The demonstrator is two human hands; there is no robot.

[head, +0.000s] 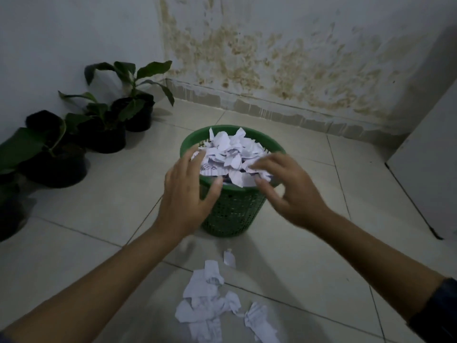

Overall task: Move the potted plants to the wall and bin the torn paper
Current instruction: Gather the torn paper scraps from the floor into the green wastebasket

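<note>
Green bin (235,214) brims with torn paper (230,154); both hands, left (188,194) and right (291,191), hover spread, holding nothing. 3 potted plants (103,129) line the wall (49,45); floor scraps (212,305) remain.

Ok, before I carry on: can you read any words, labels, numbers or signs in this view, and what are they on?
No text can be read.
Torn paper in the green bin: faint grey print marks on the scraps, too blurred to read.
Torn paper on the floor: faint marks too, unreadable.
Black plant pots: no label visible.
Stained wall: no sign or writing.
</note>
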